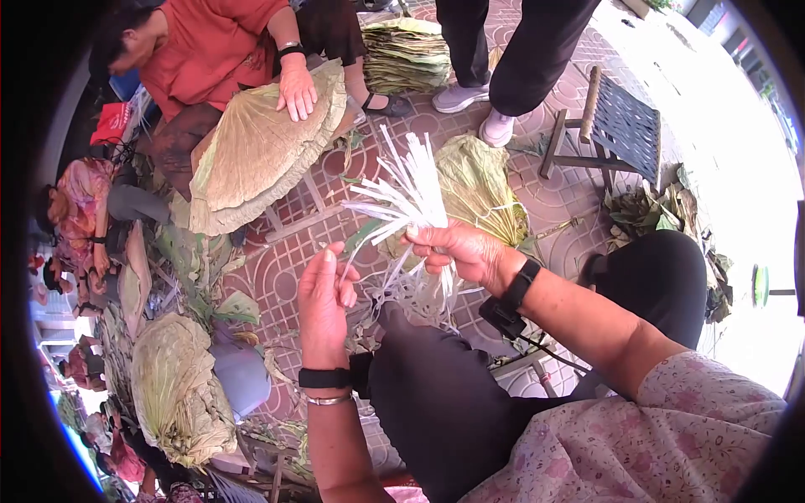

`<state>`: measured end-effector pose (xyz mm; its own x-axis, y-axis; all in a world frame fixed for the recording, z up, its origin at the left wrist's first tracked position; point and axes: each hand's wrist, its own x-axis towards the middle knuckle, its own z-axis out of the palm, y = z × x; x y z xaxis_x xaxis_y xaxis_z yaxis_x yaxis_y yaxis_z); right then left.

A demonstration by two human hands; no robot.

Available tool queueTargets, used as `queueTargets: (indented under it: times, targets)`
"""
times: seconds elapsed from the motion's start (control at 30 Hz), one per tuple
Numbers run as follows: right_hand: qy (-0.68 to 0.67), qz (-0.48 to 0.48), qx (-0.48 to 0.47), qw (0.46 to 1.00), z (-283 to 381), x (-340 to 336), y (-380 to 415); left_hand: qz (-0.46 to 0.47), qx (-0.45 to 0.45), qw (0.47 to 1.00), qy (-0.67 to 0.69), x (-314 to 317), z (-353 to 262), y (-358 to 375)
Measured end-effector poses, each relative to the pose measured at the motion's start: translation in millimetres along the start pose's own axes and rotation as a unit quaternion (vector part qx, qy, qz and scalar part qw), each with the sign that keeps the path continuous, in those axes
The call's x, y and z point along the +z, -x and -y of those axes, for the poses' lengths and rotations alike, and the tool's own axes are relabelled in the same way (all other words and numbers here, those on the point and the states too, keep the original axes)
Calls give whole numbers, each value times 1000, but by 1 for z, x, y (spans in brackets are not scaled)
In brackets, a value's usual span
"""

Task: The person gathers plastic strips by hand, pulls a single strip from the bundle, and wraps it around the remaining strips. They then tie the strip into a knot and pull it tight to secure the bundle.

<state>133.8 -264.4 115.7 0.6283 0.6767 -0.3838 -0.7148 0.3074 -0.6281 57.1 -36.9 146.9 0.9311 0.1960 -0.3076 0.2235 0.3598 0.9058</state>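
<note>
My right hand (463, 250) is wrapped round a bundle of white strips (419, 197). The strips fan out above the fist, and thinner loose ends (411, 285) hang below it. My left hand (325, 289) is raised beside the bundle, fingers bent. One thin strip (356, 247) curves from the bundle down to these fingers, which appear to pinch it. A stack of dried leaves (482, 189), yellow-green and tied at the narrow end, lies on the paving just beyond my right hand.
A person in red presses a hand on a large folded leaf stack (260, 151). Someone stands near another leaf pile (407, 54). A folding stool (620, 126) is at right, dry leaves (671, 210) beneath it. More leaf stacks (176, 386) lie left, near seated people.
</note>
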Motion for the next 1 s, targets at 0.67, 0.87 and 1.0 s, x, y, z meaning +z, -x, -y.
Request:
queueTargets:
  times: [0.67, 0.87, 1.0]
  targets:
    - [-71, 19, -84, 994, 49, 5, 101, 228, 23, 897, -378, 122, -57, 56]
    - [-107, 73, -112, 985, 65, 16, 139, 265, 12, 887, -378, 173, -75, 73]
    - [-111, 36, -108, 987, 70, 13, 165, 231, 28, 894, -383, 192, -80, 101]
